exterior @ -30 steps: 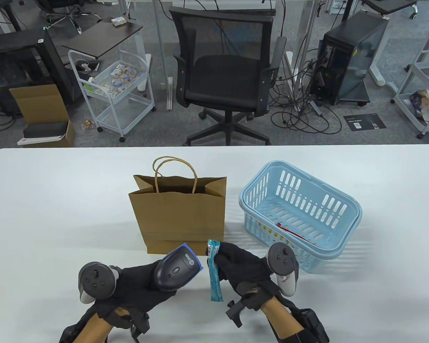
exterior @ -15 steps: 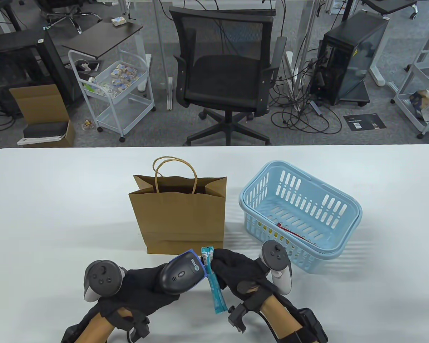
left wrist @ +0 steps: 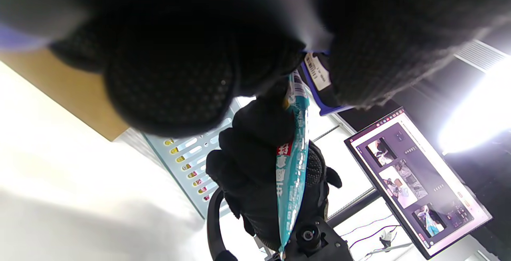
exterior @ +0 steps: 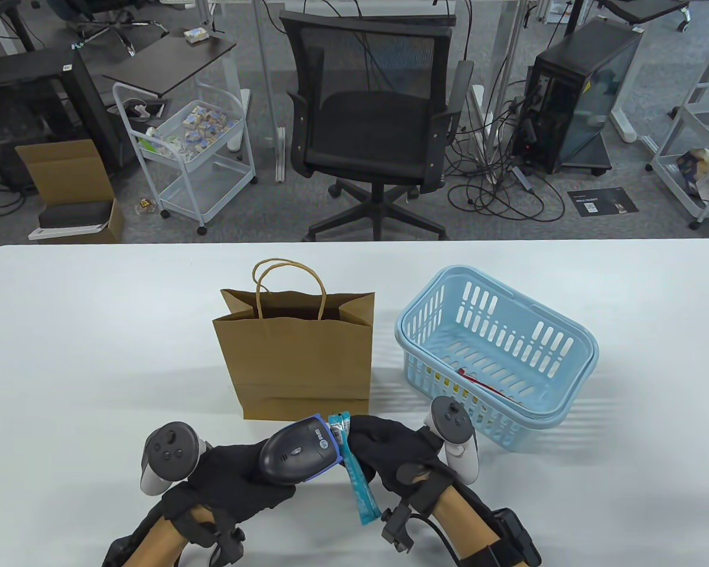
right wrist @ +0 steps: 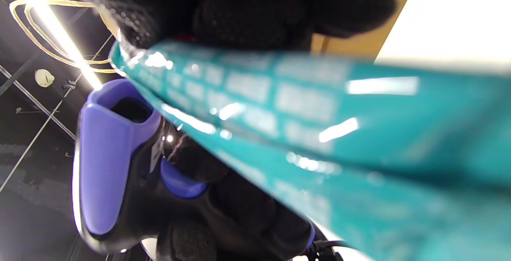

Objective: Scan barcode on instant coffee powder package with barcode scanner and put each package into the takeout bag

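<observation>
The left hand (exterior: pixel 236 481) has its fingers curled round the barcode scanner (exterior: pixel 298 452), whose blue nose sits just beside the teal coffee package (exterior: pixel 354 472). The right hand (exterior: pixel 390 452) pinches that package near its top, probably between thumb and fingers. The takeout bag (exterior: pixel 298 360) stands just beyond the fingertips.

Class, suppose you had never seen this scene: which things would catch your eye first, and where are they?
At the near table edge, the left hand grips a scanner with its nose against a teal packet pinched in the right hand. Just behind stands an open brown bag, with a pale blue basket to its right.
</observation>
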